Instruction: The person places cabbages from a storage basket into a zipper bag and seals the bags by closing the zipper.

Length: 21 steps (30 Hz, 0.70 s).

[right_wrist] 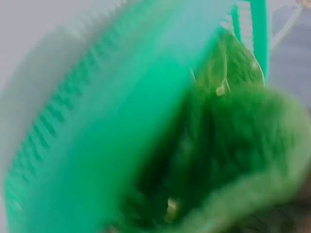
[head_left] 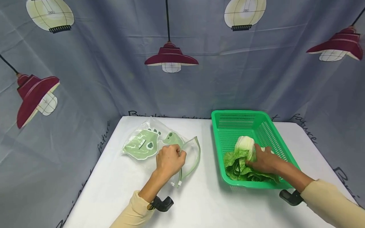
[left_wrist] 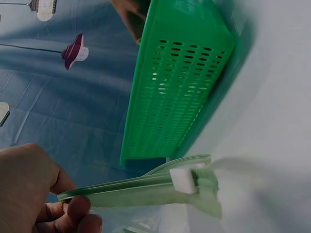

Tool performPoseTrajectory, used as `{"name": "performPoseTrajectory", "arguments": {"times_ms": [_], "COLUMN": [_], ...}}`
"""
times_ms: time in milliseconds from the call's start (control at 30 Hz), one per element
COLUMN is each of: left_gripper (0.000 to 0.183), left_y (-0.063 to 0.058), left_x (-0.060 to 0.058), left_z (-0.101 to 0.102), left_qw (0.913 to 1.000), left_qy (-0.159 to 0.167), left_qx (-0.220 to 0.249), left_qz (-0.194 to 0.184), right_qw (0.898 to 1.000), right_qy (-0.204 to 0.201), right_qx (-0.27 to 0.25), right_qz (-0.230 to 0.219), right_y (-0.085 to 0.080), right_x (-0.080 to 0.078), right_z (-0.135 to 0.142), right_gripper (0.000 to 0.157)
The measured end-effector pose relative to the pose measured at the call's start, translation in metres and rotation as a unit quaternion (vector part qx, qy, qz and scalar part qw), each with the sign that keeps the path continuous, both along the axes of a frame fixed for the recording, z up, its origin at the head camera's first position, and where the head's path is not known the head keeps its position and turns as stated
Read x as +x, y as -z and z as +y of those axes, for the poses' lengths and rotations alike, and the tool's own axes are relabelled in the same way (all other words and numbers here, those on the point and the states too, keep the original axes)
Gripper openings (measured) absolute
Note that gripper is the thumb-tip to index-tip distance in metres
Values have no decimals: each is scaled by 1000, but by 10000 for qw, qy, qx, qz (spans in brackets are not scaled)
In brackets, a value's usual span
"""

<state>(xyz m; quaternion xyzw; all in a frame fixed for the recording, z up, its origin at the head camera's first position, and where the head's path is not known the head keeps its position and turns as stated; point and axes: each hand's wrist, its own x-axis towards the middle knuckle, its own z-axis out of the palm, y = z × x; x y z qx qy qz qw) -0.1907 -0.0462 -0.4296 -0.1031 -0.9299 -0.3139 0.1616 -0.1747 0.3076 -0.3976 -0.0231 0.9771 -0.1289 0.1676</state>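
My left hand (head_left: 170,162) pinches the green zip edge of a clear plastic zip bag (head_left: 142,144) printed with green cartoon shapes. In the left wrist view, the white slider (left_wrist: 182,180) sits on the green zip strip (left_wrist: 141,191), and finger and thumb hold the strip's end. Inside the green basket (head_left: 217,148), my right hand (head_left: 263,161) grips a napa cabbage (head_left: 268,178), its thumb and fingers spread around it. Another cabbage's white base (head_left: 245,143) shows to the left. The right wrist view is blurred, with leaves (right_wrist: 252,131) close to the camera; fingertips are hidden.
The basket stands on the right of the white table (head_left: 205,202), with its perforated wall (left_wrist: 170,97) facing the left hand. A grey-blue curtain (head_left: 182,91) printed with lamps surrounds the table's back and sides. A wrist camera (head_left: 162,204) sits at the left cuff.
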Motion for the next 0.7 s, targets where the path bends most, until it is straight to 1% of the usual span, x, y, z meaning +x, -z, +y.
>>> {"name": "performPoseTrajectory", "arguments": {"times_ms": [33,100,167,267,300,333,433,533,600,700], "left_gripper": [28,28,27,26,26,25,25,26,25,25], "left_y": [0,-1,-1,-2,-3,-3,-5,-7,-8,-10], "left_x": [-1,-2,-4,-6,-7,-8,-11,-13,-13,-13], "left_z": [0,0,0,-2,-3,-3,-5,-6,-6,-5], "left_qw": [10000,9999,9998,9997,9997,9997,9994,9994,9994,9995], "left_qy": [-21,-70,-79,-72,-64,-50,-37,-52,-45,-62], "left_qx": [39,107,142,185,205,228,313,325,319,294], "left_qz": [25,58,74,103,112,120,114,94,92,103], "right_qw": [9998,9983,9961,9914,9900,9885,9845,9798,9768,9706], "right_qy": [-5,23,81,85,77,63,55,-7,-127,-467], "right_qx": [-45,-117,-220,-386,-432,-471,-519,-694,-835,-987], "right_qz": [193,579,855,1245,1339,1434,1672,1873,1967,2146], "right_y": [2,2,-1,-11,-16,-21,-38,-53,-61,-67], "right_x": [2,4,5,5,5,5,7,11,15,20], "right_z": [0,2,7,12,13,13,11,2,-7,-24], "right_gripper": [97,95,86,73,71,71,79,86,86,83]}}
